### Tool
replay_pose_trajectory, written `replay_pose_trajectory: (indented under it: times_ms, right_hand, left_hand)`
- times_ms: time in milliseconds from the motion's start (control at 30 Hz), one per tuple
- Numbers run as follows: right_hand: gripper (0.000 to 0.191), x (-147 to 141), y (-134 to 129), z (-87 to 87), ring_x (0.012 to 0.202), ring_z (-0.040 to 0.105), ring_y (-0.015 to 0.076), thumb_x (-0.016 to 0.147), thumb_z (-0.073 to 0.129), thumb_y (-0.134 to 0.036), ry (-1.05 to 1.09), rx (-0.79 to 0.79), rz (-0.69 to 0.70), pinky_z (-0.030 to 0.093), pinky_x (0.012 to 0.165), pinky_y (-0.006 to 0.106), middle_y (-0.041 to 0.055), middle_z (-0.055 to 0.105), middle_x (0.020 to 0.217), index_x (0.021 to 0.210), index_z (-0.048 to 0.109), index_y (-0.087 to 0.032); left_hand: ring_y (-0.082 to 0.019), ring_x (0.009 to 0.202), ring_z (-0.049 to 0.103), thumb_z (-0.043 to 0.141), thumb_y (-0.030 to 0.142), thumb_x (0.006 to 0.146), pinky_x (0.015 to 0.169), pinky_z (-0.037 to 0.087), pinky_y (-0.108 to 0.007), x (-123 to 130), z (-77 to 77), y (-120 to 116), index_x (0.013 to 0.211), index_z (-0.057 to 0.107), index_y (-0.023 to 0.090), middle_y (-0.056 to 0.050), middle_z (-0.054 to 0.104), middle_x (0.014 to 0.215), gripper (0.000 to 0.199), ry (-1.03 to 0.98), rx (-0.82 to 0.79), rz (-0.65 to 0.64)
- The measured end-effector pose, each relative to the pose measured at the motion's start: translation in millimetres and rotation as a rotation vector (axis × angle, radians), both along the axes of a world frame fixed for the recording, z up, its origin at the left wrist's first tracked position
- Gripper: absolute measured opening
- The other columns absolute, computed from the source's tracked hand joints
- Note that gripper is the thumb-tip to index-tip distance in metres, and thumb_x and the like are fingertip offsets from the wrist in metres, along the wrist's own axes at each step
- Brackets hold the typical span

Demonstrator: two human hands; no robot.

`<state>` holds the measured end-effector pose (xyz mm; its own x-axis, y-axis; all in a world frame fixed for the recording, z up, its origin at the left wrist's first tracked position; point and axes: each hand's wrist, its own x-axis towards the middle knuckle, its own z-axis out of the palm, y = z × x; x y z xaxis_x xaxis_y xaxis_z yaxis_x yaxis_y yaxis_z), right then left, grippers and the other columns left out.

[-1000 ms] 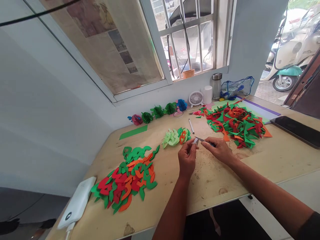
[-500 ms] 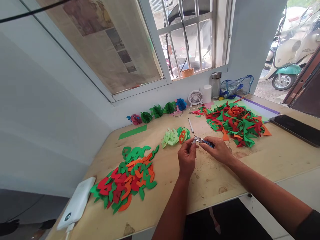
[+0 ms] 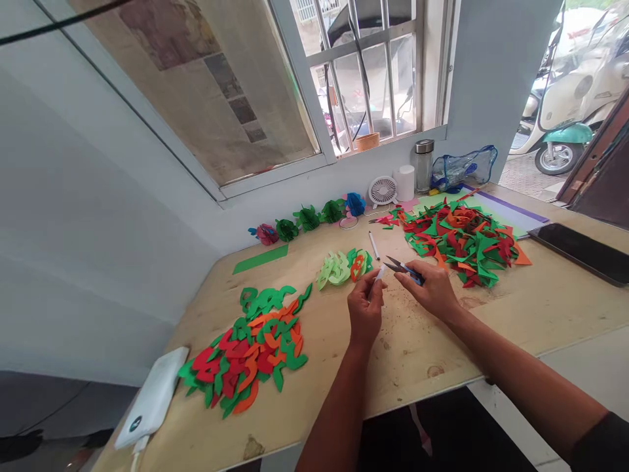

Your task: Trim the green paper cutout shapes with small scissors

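Note:
My left hand (image 3: pixel 364 311) pinches a small whitish piece (image 3: pixel 381 273) whose tip sticks up past the fingers; its material is hard to make out. In my right hand (image 3: pixel 433 290) is a pair of thread snips (image 3: pixel 396 264) with a blue handle. Their dark blades are spread and point left, just beside the whitish piece, apart from it. Beyond my left hand lie pale green cut-outs (image 3: pixel 335 269) and an orange cut-out (image 3: pixel 358 267) on green ones. A white pen (image 3: pixel 374 245) rests on the table behind the snips.
Green, red and orange cut shapes (image 3: pixel 246 354) are heaped at the left, pointed scraps (image 3: pixel 466 239) at the right. A phone (image 3: pixel 584 252) lies near the right edge, a white power bank (image 3: pixel 152 396) at the left. Paper ornaments (image 3: pixel 308 218) and a small fan (image 3: pixel 382 191) line the wall.
The snips' blades have drawn back from the whitish piece and opened. More of that piece now shows above my left fingers.

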<state>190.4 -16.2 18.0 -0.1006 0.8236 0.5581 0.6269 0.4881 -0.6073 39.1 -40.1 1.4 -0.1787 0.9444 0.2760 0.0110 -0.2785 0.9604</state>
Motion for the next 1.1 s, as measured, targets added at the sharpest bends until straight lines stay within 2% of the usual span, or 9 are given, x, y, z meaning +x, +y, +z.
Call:
replay_pose_trajectory:
  times_ms: [233,333,400,567,667,933,1100]
  right_hand:
    - [0.034,2.0,0.0,-3.7,0.06,0.052,0.0148,0.083,0.051,-0.049,-0.019,0.079,-0.011,0.035,0.057,0.025,0.005,0.061,0.068,0.077,0.062,-0.017]
    - [0.033,0.2,-2.0,-0.5,0.061,0.05,0.014,0.082,0.054,-0.049,0.049,0.038,0.021,0.034,0.057,0.026,0.0042,0.059,0.067,0.076,0.062,-0.017]
    - [0.035,-0.3,-1.7,2.6,0.058,0.046,0.0127,0.081,0.054,-0.05,0.172,-0.084,0.084,0.032,0.054,0.025,0.0017,0.054,0.062,0.073,0.061,-0.017]
    - [0.046,1.1,2.8,5.9,0.042,0.023,0.0067,0.082,0.046,-0.058,0.711,-0.657,0.405,0.016,0.041,0.024,-0.0054,0.035,0.049,0.073,0.061,-0.015]
    - [0.043,1.9,3.1,5.9,0.041,0.02,0.0049,0.079,0.053,-0.056,0.891,-0.787,0.479,0.011,0.041,0.023,-0.0055,0.037,0.051,0.075,0.062,-0.014]
    - [0.043,-0.1,1.5,3.4,0.042,0.02,0.0046,0.078,0.055,-0.056,0.86,-0.813,0.508,0.011,0.041,0.023,-0.0057,0.036,0.051,0.076,0.062,-0.014]
    - [0.043,-2.3,1.0,3.8,0.045,0.025,0.007,0.079,0.052,-0.057,0.599,-0.636,0.413,0.016,0.043,0.024,-0.0057,0.033,0.05,0.073,0.062,-0.015]
  left_hand:
    - [-0.006,0.053,0.049,0.058,0.036,0.082,0.053,0.044,-0.019,0.2,-1.1,0.5,0.107,0.064,0.017,-0.003,0.065,0.075,0.033,0.061,0.043,0.007]
    - [-0.007,0.053,0.051,0.058,0.036,0.082,0.053,0.045,-0.019,2.4,-1.9,0.1,0.108,0.063,0.017,-0.003,0.066,0.076,0.033,0.071,0.061,0.009]
    - [-0.006,0.053,0.051,0.058,0.035,0.082,0.053,0.046,-0.019,3.9,-1.6,-0.6,0.108,0.063,0.017,-0.003,0.066,0.076,0.032,0.084,0.071,-0.001]
    - [-0.007,0.052,0.05,0.057,0.037,0.082,0.053,0.046,-0.019,6.6,1.6,-2.5,0.108,0.064,0.017,-0.003,0.065,0.075,0.034,0.088,0.081,-0.025]
    - [-0.006,0.052,0.049,0.057,0.038,0.082,0.053,0.045,-0.019,6.6,3.3,-3.2,0.109,0.065,0.017,-0.004,0.066,0.076,0.035,0.08,0.088,-0.034]
    - [-0.006,0.05,0.047,0.054,0.037,0.083,0.052,0.045,-0.019,5.1,3.7,-3.3,0.108,0.064,0.017,-0.004,0.065,0.077,0.033,0.072,0.072,-0.03]
    - [-0.006,0.052,0.048,0.055,0.035,0.083,0.052,0.044,-0.019,5.2,4.2,-3.8,0.108,0.062,0.018,-0.002,0.064,0.076,0.031,0.048,0.045,-0.04]
